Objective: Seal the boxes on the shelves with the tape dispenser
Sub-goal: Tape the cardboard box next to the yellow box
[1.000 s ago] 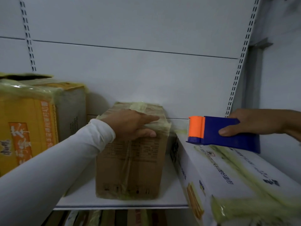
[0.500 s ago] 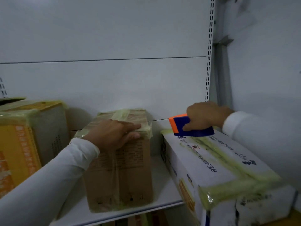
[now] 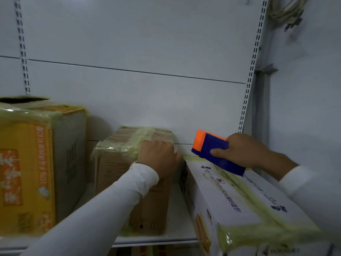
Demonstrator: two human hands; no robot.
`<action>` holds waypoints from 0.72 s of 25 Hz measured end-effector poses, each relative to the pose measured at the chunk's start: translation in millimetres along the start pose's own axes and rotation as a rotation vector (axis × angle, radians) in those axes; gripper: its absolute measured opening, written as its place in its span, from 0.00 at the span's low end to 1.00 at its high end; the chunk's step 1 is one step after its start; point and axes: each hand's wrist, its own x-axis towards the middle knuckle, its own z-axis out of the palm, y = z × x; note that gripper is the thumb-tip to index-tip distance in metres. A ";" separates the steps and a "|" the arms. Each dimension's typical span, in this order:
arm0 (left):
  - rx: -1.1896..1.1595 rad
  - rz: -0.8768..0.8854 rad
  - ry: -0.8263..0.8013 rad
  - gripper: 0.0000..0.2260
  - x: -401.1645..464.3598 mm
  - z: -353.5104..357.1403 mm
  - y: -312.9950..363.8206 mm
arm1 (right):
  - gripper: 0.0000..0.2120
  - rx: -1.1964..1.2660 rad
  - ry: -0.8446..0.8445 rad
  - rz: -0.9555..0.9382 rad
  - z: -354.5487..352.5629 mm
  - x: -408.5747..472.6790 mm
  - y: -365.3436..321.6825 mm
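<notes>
The right hand grips the blue tape dispenser, thumb pressed along its near side and fingers wrapped over the top; its orange front end points away from the fingers, toward the back panel. Under those fingers the dispenser's base rests on the far end of the white carton, on its yellowish tape strip. The left hand rests on the top right edge of the brown cardboard box, fingers curled over that edge, their tips hidden. Left of that hand stands a yellow printed box on the shelf
</notes>
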 end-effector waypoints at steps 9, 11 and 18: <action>-0.378 0.376 -0.280 0.19 -30.1 -54.7 -86.5 | 0.28 0.227 0.045 -0.109 -46.0 -16.3 -5.5; -0.388 0.326 -0.399 0.15 -25.8 -64.6 -111.2 | 0.24 0.232 0.046 -0.136 -47.9 -15.6 -9.3; -0.128 0.095 -0.158 0.32 -22.4 -44.4 -96.9 | 0.26 0.372 -0.083 -0.213 -42.0 -12.3 -24.5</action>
